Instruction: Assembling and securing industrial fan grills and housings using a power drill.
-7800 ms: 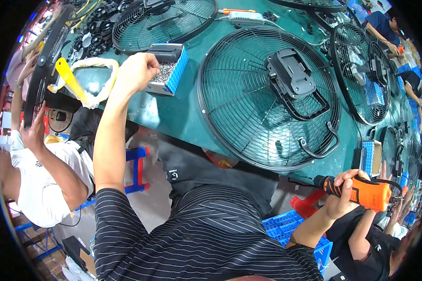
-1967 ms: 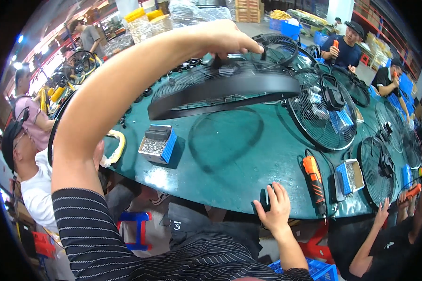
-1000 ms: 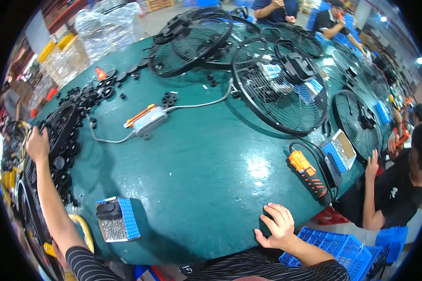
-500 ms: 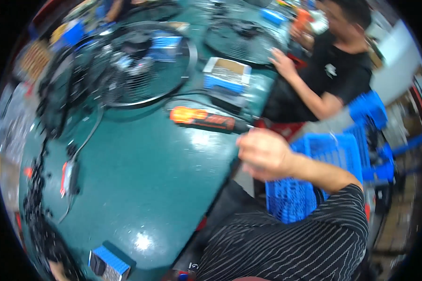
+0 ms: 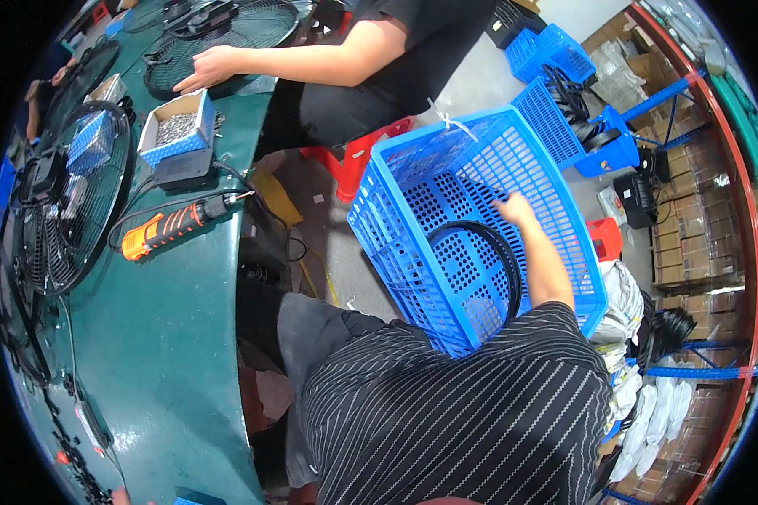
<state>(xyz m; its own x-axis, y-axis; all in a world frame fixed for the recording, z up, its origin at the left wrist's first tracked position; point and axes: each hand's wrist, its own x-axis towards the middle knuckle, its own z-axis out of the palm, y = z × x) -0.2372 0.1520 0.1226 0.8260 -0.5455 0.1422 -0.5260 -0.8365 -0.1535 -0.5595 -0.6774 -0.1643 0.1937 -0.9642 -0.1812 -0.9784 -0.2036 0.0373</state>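
Observation:
My right hand (image 5: 514, 208) is inside a large blue plastic basket (image 5: 446, 286), over its perforated bottom. Its fingers look partly stretched out, and I see nothing held in them. Thin black rings (image 5: 505, 257) lie in the basket, curving below the hand and beside the forearm. At the lower left edge of the view, only a small part of my left hand (image 5: 120, 497) shows by the green table (image 5: 168, 337); its fingers are too cut off to read. An orange and black power screwdriver (image 5: 177, 225) lies on the table, its bit toward the table's edge.
A blue and white box of screws (image 5: 177, 126) stands on the table, with black fan grilles (image 5: 67, 202) at the left. A person in black (image 5: 379, 76) works at the far side, near a red stool (image 5: 354, 160). More blue baskets (image 5: 556, 118) and a shelf rack (image 5: 754, 278) stand right.
The view has swung right. My right hand has moved from near the screwdriver's tip at the table edge down into the blue basket. The screwdriver stays on the table.

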